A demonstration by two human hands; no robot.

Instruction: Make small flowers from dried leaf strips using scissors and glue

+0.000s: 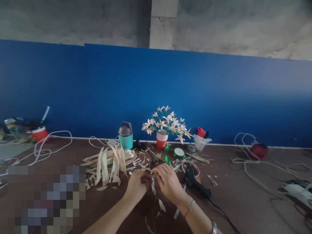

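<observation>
My left hand (137, 187) and my right hand (168, 183) meet over the brown table, both with fingers pinched together. A thin pale strip (145, 168) shows at the fingertips, but the fingers cover most of what is held there. Small pale leaf-shaped pieces (162, 205) lie just below the hands. Dried husk strips (104, 165) are heaped to the left of my left hand. A black glue gun (196, 183) lies to the right of my right hand. Scissors (153, 163) lie partly hidden just beyond the fingers.
Behind the hands stand pale star-shaped flowers (168, 123) in red paper cups (162, 141), a turquoise flask (125, 140), a green ribbon spool (179, 152) and a white container (200, 143). White cables (246, 162) trail at both sides. A blue partition (195, 94) borders the table's back.
</observation>
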